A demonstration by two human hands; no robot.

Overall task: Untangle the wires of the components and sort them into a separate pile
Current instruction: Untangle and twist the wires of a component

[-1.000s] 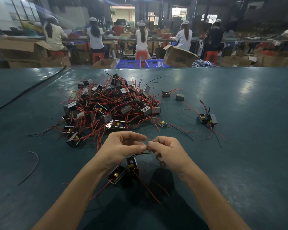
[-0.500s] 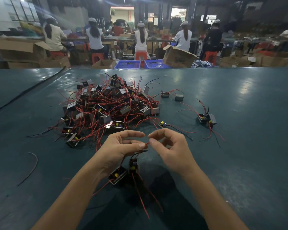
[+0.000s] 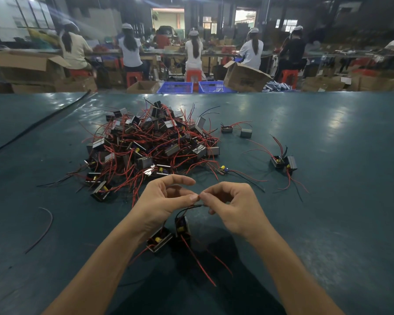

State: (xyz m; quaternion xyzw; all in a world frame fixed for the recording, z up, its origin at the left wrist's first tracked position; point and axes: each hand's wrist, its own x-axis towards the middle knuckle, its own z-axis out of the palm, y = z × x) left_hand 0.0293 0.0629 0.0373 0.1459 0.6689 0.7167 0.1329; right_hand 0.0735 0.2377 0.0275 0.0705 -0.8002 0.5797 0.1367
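Dark green table (image 3: 328, 201) across the whole foreground; heaped at its centre-left, tangled pile (image 3: 150, 146) of small boxed components with red and black leads. Raised just in front of that pile: left hand (image 3: 162, 201) and right hand (image 3: 234, 208), tips nearly touching, fingers curled in close; pinched between both, thin black wire (image 3: 192, 206). Below the hands, at the end of that wire, two components (image 3: 182, 226), one tilted under the left wrist, the other upright beside it, red leads trailing nearer; resting or lifted, cannot tell. Well apart to the right, sorted pair (image 3: 282, 161), side by side; farther back, beside the pile, far pair (image 3: 246, 133); at the pile's near right edge, single unit (image 3: 222, 168). Loose wire (image 3: 47, 221) at far left.
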